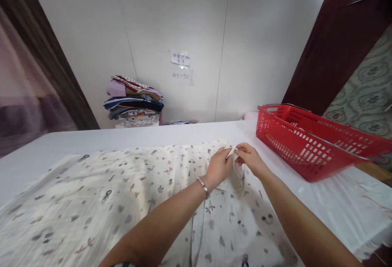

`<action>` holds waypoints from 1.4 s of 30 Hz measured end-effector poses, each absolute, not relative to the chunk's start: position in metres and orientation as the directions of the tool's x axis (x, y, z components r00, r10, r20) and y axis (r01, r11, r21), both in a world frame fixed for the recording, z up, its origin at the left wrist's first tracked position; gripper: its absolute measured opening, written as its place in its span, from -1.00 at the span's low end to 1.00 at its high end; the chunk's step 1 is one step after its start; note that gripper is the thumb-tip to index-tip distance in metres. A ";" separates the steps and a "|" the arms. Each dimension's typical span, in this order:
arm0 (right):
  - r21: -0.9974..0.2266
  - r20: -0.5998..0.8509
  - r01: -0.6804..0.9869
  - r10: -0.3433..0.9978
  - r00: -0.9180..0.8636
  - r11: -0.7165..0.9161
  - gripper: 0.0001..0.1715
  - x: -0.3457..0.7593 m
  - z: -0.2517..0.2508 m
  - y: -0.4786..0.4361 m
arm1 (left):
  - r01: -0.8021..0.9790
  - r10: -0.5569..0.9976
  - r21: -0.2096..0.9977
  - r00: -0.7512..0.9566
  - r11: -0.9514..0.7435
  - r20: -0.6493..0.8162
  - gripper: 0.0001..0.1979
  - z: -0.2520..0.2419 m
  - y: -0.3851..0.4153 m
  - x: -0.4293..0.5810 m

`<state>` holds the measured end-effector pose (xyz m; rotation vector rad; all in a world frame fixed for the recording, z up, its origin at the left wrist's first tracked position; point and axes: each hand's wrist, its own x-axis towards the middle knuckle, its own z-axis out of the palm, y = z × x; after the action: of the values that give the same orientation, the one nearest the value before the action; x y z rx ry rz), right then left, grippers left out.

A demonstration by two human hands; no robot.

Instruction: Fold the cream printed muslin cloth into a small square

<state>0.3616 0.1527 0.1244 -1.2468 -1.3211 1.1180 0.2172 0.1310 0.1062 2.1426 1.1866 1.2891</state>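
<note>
A large white cloth (143,189) printed with small motifs lies spread over the table. At its far right part, my left hand (219,165) pinches a raised bit of its edge. Close beside it, my right hand (248,159) grips the same lifted edge between thumb and fingers. A loose flap of the cloth hangs down beneath both hands. A silver bracelet (203,187) circles my left wrist.
To the right stands a red perforated basket (294,144) with metal handles. A stack of folded fabrics (134,105) rises at the back left, against a pale wall (254,46) with paper notes (181,69). White covering (92,138) lies on the table.
</note>
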 end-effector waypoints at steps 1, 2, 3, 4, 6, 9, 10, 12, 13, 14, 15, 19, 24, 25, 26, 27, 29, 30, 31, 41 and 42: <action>-0.994 0.044 0.097 0.999 -0.012 0.045 -0.67 0.364 0.125 0.151 | 0.484 0.809 0.655 0.243 -0.580 0.535 -0.77 0.105 0.130 0.217; -0.996 0.037 0.083 0.999 -0.013 0.037 -0.68 0.366 0.127 0.150 | 0.496 0.810 0.646 0.260 -0.580 0.526 -0.74 0.104 0.130 0.217; -0.997 0.032 0.071 0.999 -0.014 0.033 -0.68 0.368 0.128 0.148 | 0.507 0.813 0.641 0.275 -0.576 0.513 -0.71 0.104 0.129 0.218; -0.998 0.027 0.058 0.999 -0.018 0.028 -0.69 0.370 0.129 0.146 | 0.518 0.818 0.638 0.285 -0.569 0.499 -0.69 0.104 0.128 0.219; -0.999 0.019 0.029 0.999 -0.040 0.021 -0.69 0.372 0.130 0.143 | 0.537 0.828 0.635 0.294 -0.556 0.477 -0.66 0.104 0.126 0.222; -1.000 0.017 -0.003 0.997 -0.077 0.017 -0.67 0.373 0.132 0.137 | 0.553 0.831 0.624 0.303 -0.551 0.466 -0.65 0.104 0.124 0.227; -1.000 0.020 0.005 0.996 -0.082 0.020 -0.66 0.373 0.132 0.136 | 0.560 0.832 0.619 0.308 -0.551 0.462 -0.64 0.104 0.124 0.228; -0.998 0.035 0.057 0.997 -0.075 0.039 -0.63 0.372 0.133 0.133 | 0.577 0.835 0.607 0.316 -0.547 0.451 -0.65 0.105 0.122 0.229; -0.994 0.047 0.093 0.997 -0.063 0.053 -0.62 0.371 0.133 0.132 | 0.582 0.834 0.602 0.323 -0.547 0.447 -0.65 0.105 0.121 0.229; -0.990 0.063 0.126 0.997 -0.050 0.069 -0.61 0.371 0.133 0.132 | 0.581 0.833 0.600 0.336 -0.551 0.440 -0.66 0.106 0.120 0.229; -0.985 0.077 0.151 0.996 -0.039 0.082 -0.60 0.372 0.133 0.132 | 0.571 0.828 0.600 0.357 -0.560 0.433 -0.66 0.106 0.119 0.228; -0.970 0.116 0.213 0.993 -0.010 0.115 -0.63 0.388 0.135 0.138 | 0.500 0.793 0.623 0.467 -0.601 0.391 -0.58 0.102 0.112 0.221; -0.855 0.238 0.490 0.968 0.075 0.172 -0.63 0.436 0.153 0.148 | 0.512 0.817 0.660 0.494 -0.550 0.297 -0.65 0.086 0.120 0.203; -0.787 0.297 0.586 0.951 0.085 0.193 -0.63 0.446 0.159 0.148 | 0.529 0.836 0.672 0.476 -0.519 0.272 -0.65 0.083 0.125 0.198; -0.696 0.366 0.687 0.926 0.089 0.210 -0.62 0.454 0.166 0.148 | 0.547 0.856 0.681 0.455 -0.487 0.246 -0.65 0.081 0.130 0.193; -0.587 0.438 0.780 0.895 0.080 0.218 -0.61 0.462 0.173 0.146 | 0.569 0.875 0.684 0.429 -0.456 0.225 -0.65 0.079 0.136 0.189; -0.367 0.550 0.906 0.835 0.027 0.212 -0.60 0.473 0.189 0.140 | 0.619 0.907 0.673 0.366 -0.405 0.209 -0.68 0.076 0.149 0.181; -0.289 0.581 0.936 0.814 0.003 0.203 -0.59 0.477 0.197 0.136 | 0.642 0.917 0.660 0.337 -0.390 0.214 -0.69 0.076 0.155 0.178; -0.242 0.596 0.950 0.803 -0.013 0.195 -0.59 0.480 0.204 0.132 | 0.664 0.924 0.645 0.312 -0.379 0.222 -0.70 0.075 0.160 0.175; -0.325 0.703 0.906 0.710 0.040 0.270 -0.56 0.497 0.240 0.094 | 0.701 0.894 0.562 0.280 -0.439 0.349 -0.57 0.068 0.200 0.190; -0.329 0.715 0.902 0.698 0.046 0.278 -0.57 0.498 0.243 0.090 | 0.708 0.879 0.539 0.266 -0.457 0.396 -0.57 0.067 0.204 0.192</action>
<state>0.4979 0.0900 0.2426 -1.4744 -1.7038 -0.3050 0.1917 0.2038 0.0670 2.2844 1.4691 0.9722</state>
